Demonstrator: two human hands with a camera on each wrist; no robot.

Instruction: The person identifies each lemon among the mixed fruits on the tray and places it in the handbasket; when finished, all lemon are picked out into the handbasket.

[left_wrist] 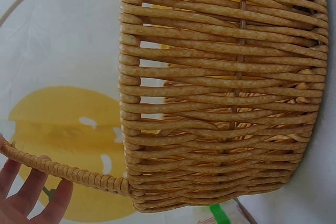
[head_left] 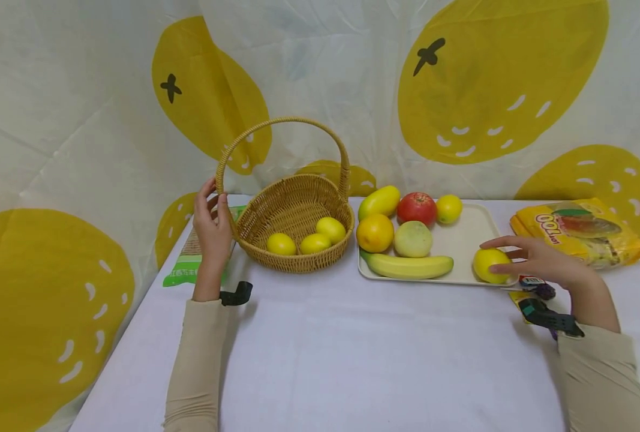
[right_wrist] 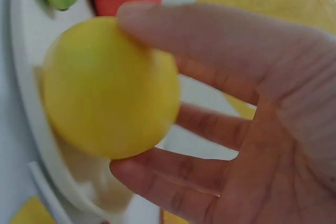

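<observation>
Fingers (right_wrist: pixel 210 40) round lemon (right_wrist: pixel 110 87), plainest from right wrist.

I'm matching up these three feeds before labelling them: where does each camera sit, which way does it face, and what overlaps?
Head: worn on the head, looking forward and down at basket, tray, both forearms.
Left wrist: on the left wrist, facing the basket's woven wall; left hand under the handle.
Right wrist: on the right wrist, facing the right hand gripping a lemon over the tray.
Shared: head and right wrist both show that lemon.
</observation>
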